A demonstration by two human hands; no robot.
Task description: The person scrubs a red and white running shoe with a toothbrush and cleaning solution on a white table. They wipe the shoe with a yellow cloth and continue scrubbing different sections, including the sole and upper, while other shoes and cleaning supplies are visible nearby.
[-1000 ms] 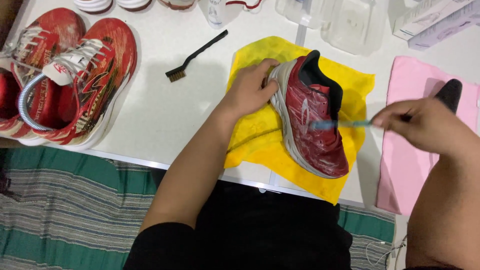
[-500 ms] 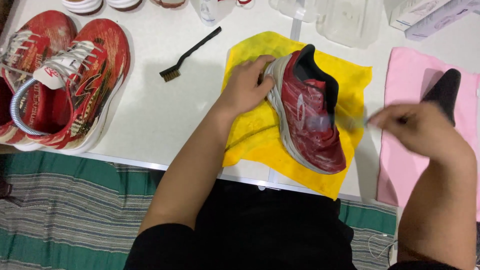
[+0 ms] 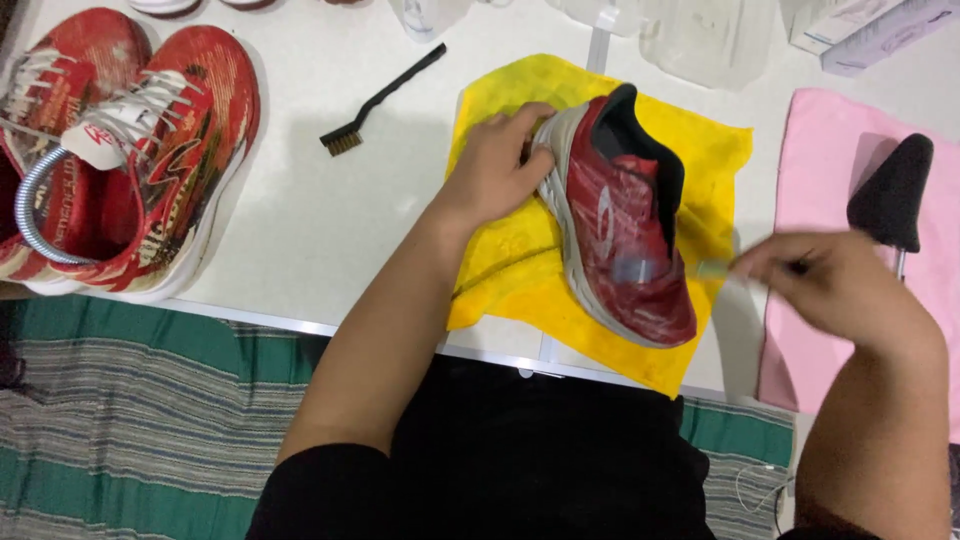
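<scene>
Red mesh running shoe with a grey-white foam sole [image 3: 625, 230] lies on its side on a crumpled yellow cloth [image 3: 510, 270], near the front edge of the white table [image 3: 300, 230]. Left hand [image 3: 495, 165] presses on the heel end of the sole, fingers curled over the rim and grasping it. Right hand [image 3: 835, 290] is clenched around a thin pale-handled brush [image 3: 715, 268], blurred, whose head meets the shoe's toe area.

Judgement: the shoe looks light, with a soft upper that yields and a firmer sole; the sole edge or heel collar offers the surest hold. The cloth may slide beneath it.

A pink cloth [image 3: 810, 200] carrying a black shoe tree [image 3: 890, 190] lies just right of the yellow cloth. A black-handled bristle brush [image 3: 380, 100] lies to the left, and a pair of red laced trainers [image 3: 120, 160] sits well apart at far left. Bare table shows between that pair and the yellow cloth; the near edge is close.
</scene>
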